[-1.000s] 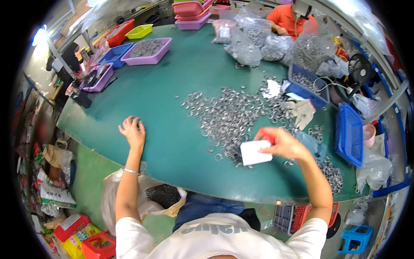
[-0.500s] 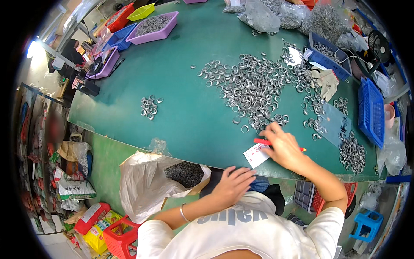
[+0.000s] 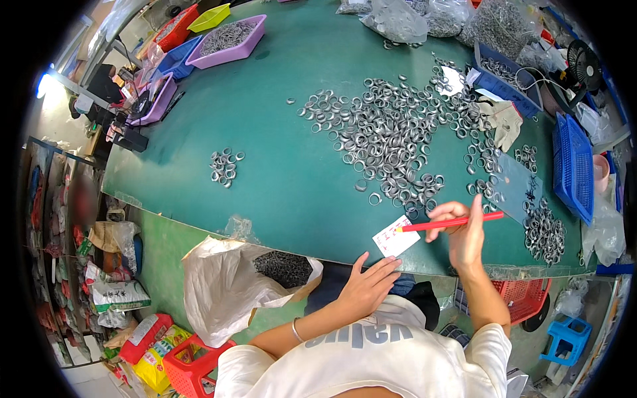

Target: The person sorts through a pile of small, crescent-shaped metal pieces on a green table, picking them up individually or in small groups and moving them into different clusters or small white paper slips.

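A slim red pen [image 3: 458, 222] with a yellow tip is held between the fingers and thumb of my right hand [image 3: 462, 233], near the front edge of the table. Its tip reaches over a small white card [image 3: 397, 237] with red handwriting, which lies flat on the green tabletop. My left hand [image 3: 366, 285] rests at the table edge just below the card, fingers stretched out and holding nothing. Beyond the card spreads a large heap of grey metal rings [image 3: 391, 132]. A small pile of the same rings [image 3: 227, 167] sits apart on the left.
More rings [image 3: 544, 232] lie at the right, beside a blue basket [image 3: 572, 169] and a work glove [image 3: 502, 123]. A blue bin [image 3: 507, 79] and a small fan [image 3: 584, 65] stand behind. A large open sack [image 3: 219, 285] stands below the front edge; purple tray [image 3: 229, 45] at far left.
The pen has turned round, its yellow tip now pointing left at the card. My right hand has shifted right, off the card and away from the rings. The left hand has barely moved.
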Action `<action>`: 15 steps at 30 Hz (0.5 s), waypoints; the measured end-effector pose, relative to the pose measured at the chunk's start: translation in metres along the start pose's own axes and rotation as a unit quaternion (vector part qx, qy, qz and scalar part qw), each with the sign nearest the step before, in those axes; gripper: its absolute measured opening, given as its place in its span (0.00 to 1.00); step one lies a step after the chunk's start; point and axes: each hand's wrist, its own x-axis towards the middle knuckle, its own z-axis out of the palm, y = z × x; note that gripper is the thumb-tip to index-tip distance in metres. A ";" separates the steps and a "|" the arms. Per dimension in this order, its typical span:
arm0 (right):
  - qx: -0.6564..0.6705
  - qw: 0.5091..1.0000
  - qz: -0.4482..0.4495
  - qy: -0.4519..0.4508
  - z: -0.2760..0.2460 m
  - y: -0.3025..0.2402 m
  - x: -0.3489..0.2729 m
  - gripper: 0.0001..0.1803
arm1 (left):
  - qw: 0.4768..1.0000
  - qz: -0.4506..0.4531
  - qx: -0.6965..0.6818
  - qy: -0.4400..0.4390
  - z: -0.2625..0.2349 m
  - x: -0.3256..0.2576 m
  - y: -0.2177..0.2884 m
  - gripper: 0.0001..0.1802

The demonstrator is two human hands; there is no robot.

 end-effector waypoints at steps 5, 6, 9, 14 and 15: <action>-0.043 0.996 -0.063 0.044 0.003 0.044 -0.004 0.26 | 1.000 0.003 0.000 0.001 -0.003 0.000 -0.002 0.15; -0.146 0.985 -0.095 0.017 -0.003 0.052 -0.007 0.20 | 1.000 0.003 -0.003 0.005 -0.003 0.000 -0.003 0.15; -0.163 0.979 -0.118 0.034 0.007 0.049 -0.018 0.12 | 1.000 -0.002 -0.015 0.018 -0.003 0.000 -0.005 0.15; -0.238 0.957 -0.166 0.014 0.020 0.057 -0.020 0.05 | 0.996 -0.035 -0.069 0.048 -0.002 0.003 -0.005 0.15; -0.238 0.958 -0.162 0.017 0.023 0.061 -0.021 0.05 | 0.995 -0.031 -0.076 0.053 -0.003 0.004 -0.007 0.15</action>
